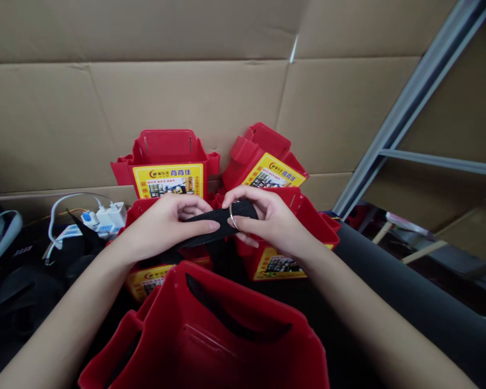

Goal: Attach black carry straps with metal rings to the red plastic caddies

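A black strap is stretched between my two hands, above a red plastic bucket close in front of me. My left hand pinches the strap's left part between thumb and fingers. Closed on its right part is my right hand, where a thin metal ring shows by the thumb; whether it sits on the strap cannot be made out. Inside the near bucket, a length of black webbing runs through slots in the back wall. The bucket's lower part is out of view.
Several more red buckets with yellow labels, such as one at back left and one at back right, stand against a cardboard wall. A power strip with plugs and cables lies at left. A metal frame rises at right.
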`<action>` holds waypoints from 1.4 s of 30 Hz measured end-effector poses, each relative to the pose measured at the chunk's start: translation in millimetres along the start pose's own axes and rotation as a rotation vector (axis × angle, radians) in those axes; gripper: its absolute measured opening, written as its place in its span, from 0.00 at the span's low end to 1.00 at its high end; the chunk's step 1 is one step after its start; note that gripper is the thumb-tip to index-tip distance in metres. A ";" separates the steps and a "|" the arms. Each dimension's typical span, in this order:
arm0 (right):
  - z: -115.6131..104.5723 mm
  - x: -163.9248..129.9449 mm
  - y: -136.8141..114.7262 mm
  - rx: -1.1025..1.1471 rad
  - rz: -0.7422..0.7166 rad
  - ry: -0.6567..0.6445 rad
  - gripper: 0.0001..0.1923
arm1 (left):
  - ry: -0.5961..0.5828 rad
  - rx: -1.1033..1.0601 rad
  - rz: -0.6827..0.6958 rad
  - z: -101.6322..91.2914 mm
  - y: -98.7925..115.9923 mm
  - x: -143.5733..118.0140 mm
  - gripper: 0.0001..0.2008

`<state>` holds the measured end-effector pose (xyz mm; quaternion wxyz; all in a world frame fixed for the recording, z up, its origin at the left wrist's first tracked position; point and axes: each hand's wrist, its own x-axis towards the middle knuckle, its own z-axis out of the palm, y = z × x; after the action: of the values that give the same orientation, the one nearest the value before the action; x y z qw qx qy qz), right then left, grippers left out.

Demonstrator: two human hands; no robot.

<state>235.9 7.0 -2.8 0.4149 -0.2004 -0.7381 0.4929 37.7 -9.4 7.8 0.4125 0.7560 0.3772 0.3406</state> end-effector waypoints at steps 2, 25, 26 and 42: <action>-1.7 -0.4 -2.5 -0.003 0.006 0.010 0.08 | 0.006 0.028 -0.027 -1.6 1.1 -1.2 0.09; -0.2 -0.6 2.8 -0.418 -0.111 -0.170 0.29 | 0.026 -0.104 -0.022 4.7 -3.2 2.8 0.05; -2.1 -1.0 2.3 -0.331 -0.055 -0.226 0.31 | 0.031 -0.128 -0.034 5.0 -2.9 2.3 0.05; 11.0 1.6 -1.8 -0.055 0.051 0.104 0.20 | 0.082 -0.126 0.021 3.3 3.6 -2.7 0.09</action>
<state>226.2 1.2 -2.4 0.4342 -0.2558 -0.7235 0.4718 40.1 -14.2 9.0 0.4400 0.7179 0.3635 0.3985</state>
